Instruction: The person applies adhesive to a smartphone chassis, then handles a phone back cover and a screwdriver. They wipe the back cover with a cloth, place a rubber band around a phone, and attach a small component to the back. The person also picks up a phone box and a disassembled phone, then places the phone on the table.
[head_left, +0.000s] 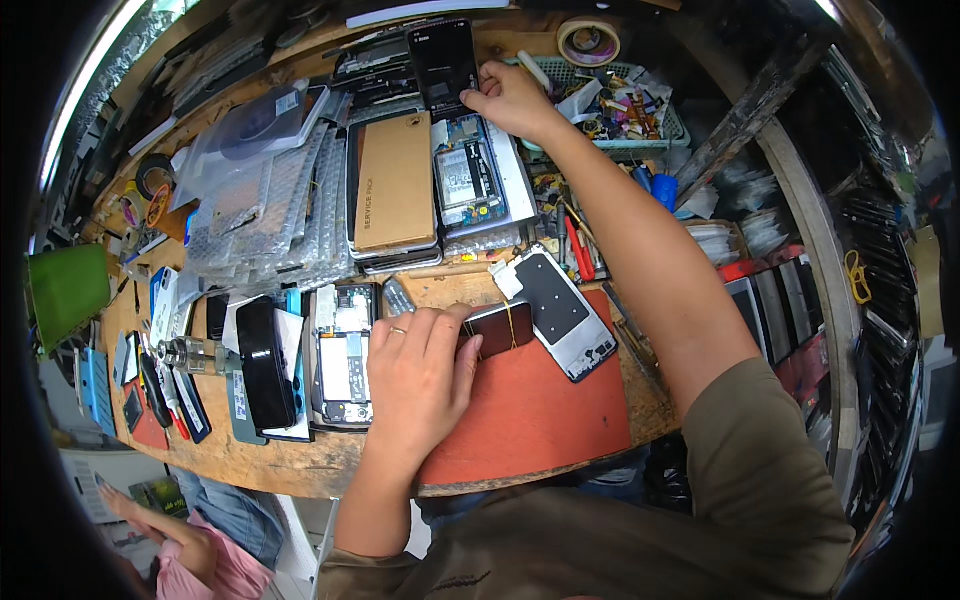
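My left hand [418, 365] is closed on the edge of a dark-faced smartphone [500, 332] with thin yellow rubber bands around it. That phone is just above an orange-red work mat [540, 410]. At the far side of the bench, my right hand [512, 100] grips the lower right edge of a black smartphone [443, 62], which stands tilted up with faint text on its screen. Right of the banded phone lies a detached phone frame [558, 312], silver and black. Below the standing phone is an opened phone [470, 175] with its circuit board showing.
A flat brown box [394, 180] lies on stacked phones beside bubble-wrap sleeves [265, 215]. Left of my left hand are an opened phone [344, 360] and a black phone [266, 362]. Red-handled pliers [580, 248] and a green basket of parts [620, 105] are at right. Another person's arm [165, 535] shows lower left.
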